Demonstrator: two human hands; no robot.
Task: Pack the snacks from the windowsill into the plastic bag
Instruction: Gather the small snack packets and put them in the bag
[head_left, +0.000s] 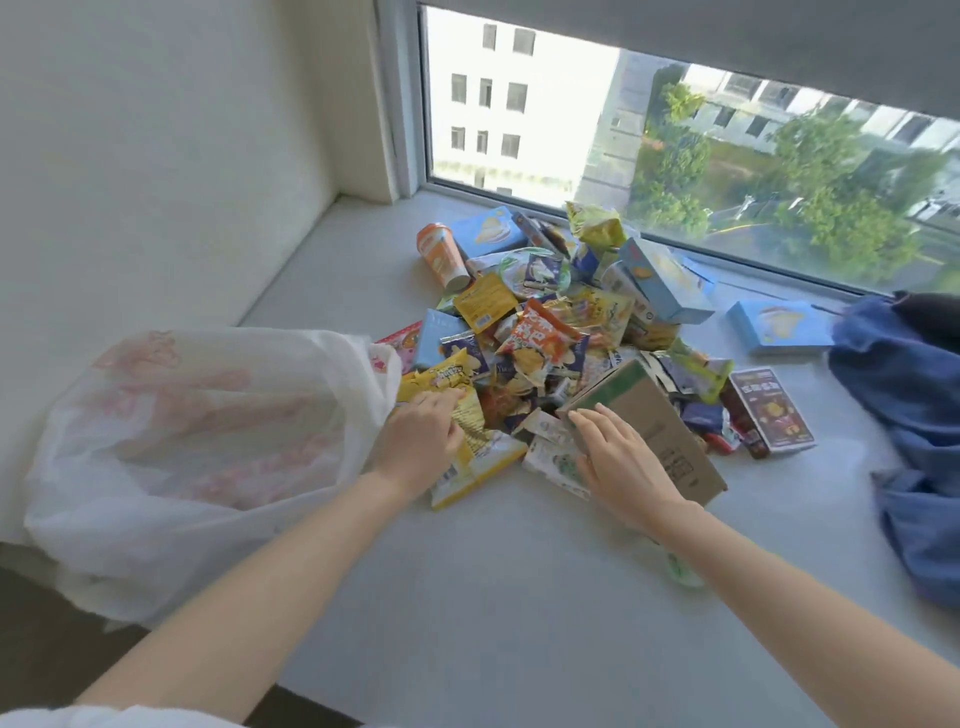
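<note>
Left hand (423, 434) grips a yellow crinkled chip packet (470, 431) beside the white plastic bag (208, 441); right hand (618, 457) lies flat and empty on a brown cardboard box (660, 415); most snacks (561, 312) remain unpacked.

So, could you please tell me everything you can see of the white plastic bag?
The plastic bag is thin, translucent white with faded pink-red print, crumpled and lying on its side at the windowsill's left edge against the wall. Its mouth faces right, toward the snack pile. The left hand, gripping a yellow packet, is at the opening. Its contents cannot be made out.
</note>
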